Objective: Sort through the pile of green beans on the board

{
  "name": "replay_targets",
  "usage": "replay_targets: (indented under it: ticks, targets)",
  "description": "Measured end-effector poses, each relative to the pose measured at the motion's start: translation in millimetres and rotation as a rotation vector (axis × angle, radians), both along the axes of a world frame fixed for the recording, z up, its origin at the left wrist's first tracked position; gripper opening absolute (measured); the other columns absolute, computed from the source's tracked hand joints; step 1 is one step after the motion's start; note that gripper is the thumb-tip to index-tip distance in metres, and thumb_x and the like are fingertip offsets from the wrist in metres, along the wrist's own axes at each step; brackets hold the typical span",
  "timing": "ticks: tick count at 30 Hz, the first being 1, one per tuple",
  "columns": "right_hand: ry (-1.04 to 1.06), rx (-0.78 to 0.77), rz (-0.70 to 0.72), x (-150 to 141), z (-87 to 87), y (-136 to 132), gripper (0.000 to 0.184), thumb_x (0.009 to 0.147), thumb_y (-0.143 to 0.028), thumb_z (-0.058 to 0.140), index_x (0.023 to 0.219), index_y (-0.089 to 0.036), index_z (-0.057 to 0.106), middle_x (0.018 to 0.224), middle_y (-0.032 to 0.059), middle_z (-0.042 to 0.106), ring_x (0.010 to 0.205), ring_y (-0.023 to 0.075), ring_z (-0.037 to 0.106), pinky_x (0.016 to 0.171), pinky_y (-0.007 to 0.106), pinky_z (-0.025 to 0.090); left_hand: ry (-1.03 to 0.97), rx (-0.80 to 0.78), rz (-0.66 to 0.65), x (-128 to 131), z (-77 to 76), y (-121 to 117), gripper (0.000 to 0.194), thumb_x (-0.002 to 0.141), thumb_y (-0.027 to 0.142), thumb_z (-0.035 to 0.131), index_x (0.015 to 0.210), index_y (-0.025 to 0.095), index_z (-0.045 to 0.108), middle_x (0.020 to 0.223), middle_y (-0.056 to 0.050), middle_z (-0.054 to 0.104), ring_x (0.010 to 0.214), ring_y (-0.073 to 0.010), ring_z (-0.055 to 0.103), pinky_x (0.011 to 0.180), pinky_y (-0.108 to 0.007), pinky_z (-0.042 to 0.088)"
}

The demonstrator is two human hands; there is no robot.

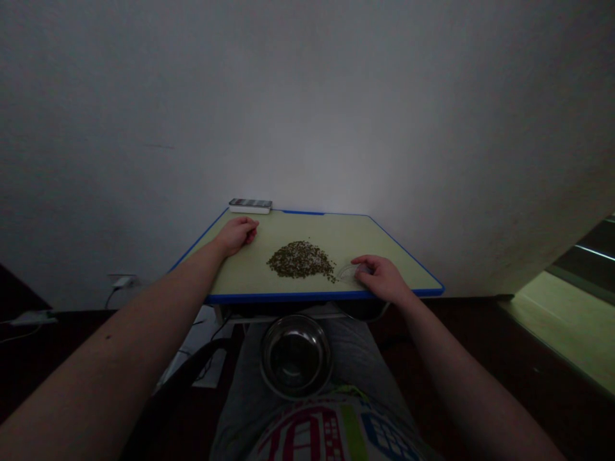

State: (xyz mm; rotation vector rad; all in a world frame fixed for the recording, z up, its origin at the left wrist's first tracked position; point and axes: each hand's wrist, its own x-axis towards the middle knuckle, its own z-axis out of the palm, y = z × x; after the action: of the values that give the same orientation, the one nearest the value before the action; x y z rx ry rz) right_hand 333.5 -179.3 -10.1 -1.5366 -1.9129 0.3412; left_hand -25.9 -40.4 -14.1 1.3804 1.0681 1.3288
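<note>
A heap of small brown grains or seeds (298, 259) lies on the pale yellow tabletop with a blue rim (317, 296). To its right, my right hand (380, 276) pinches a clear, curved piece that looks like a protractor (346, 274), held low against the table at the heap's edge. A few stray grains sit by its tip. My left hand (236, 235) rests on the table left of the heap, apart from it. Its fingers are curled in, and nothing shows in them.
A white box with a dark striped top (250, 206) stands at the table's back left, by the wall (307, 115). A shiny metal bowl (296, 356) sits on my lap below the table's front edge. A plug (123, 282) is in the wall at left.
</note>
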Motion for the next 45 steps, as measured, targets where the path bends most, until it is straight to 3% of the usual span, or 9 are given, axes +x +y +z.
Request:
replay_targets:
  ticks: [9, 16, 24, 32, 45]
  targets:
    - [-0.022, -0.003, 0.002, 0.2, -1.7, 3.7, 0.035, 0.067, -0.021, 0.051, 0.098, -0.016, 0.066, 0.060, -0.0014, 0.056, 0.051, 0.0114, 0.047, 0.051, 0.023, 0.035, 0.006, -0.018, -0.001, -2.4, -3.1, 4.1, 0.019, 0.066, 0.027, 0.062, 0.062, 0.017, 0.047, 0.049, 0.004, 0.048, 0.037, -0.0061, 0.040, 0.036, -0.020, 0.028]
    - [-0.025, 0.013, 0.041, -0.2, -4.4, 4.6, 0.034, 0.067, -0.019, 0.052, 0.099, -0.016, 0.066, 0.073, 0.0018, 0.064, 0.062, 0.0131, 0.054, 0.059, 0.023, 0.040, 0.001, -0.009, 0.001, -1.3, -1.1, 1.5, 0.018, 0.066, 0.027, 0.062, 0.063, 0.017, 0.047, 0.049, 0.004, 0.048, 0.037, -0.0062, 0.041, 0.036, -0.019, 0.028]
    - [-0.044, 0.007, -0.004, -2.1, -4.8, 6.0, 0.035, 0.067, -0.019, 0.054, 0.100, -0.017, 0.067, 0.077, 0.0032, 0.066, 0.065, 0.0143, 0.056, 0.062, 0.024, 0.041, 0.011, 0.004, -0.009, -1.4, -1.4, 1.0, 0.018, 0.066, 0.027, 0.062, 0.062, 0.017, 0.047, 0.049, 0.004, 0.048, 0.037, -0.0061, 0.040, 0.036, -0.020, 0.028]
    - [-0.062, 0.014, 0.047, -14.1, 0.9, 3.9, 0.035, 0.069, -0.021, 0.052, 0.100, -0.016, 0.067, 0.068, 0.0011, 0.062, 0.056, 0.0116, 0.050, 0.056, 0.023, 0.037, 0.001, 0.001, -0.015, -2.1, -1.9, 2.1, 0.018, 0.067, 0.028, 0.062, 0.063, 0.017, 0.047, 0.048, 0.004, 0.048, 0.037, -0.0066, 0.040, 0.035, -0.020, 0.028]
    - [-0.077, 0.023, -0.009, -17.1, 2.2, 5.4, 0.035, 0.067, -0.019, 0.052, 0.098, -0.016, 0.068, 0.068, 0.0015, 0.062, 0.057, 0.0124, 0.050, 0.058, 0.023, 0.038, 0.010, 0.001, -0.002, -0.7, -0.2, -0.2, 0.019, 0.065, 0.028, 0.062, 0.062, 0.017, 0.047, 0.048, 0.003, 0.049, 0.036, -0.0066, 0.041, 0.035, -0.020, 0.028]
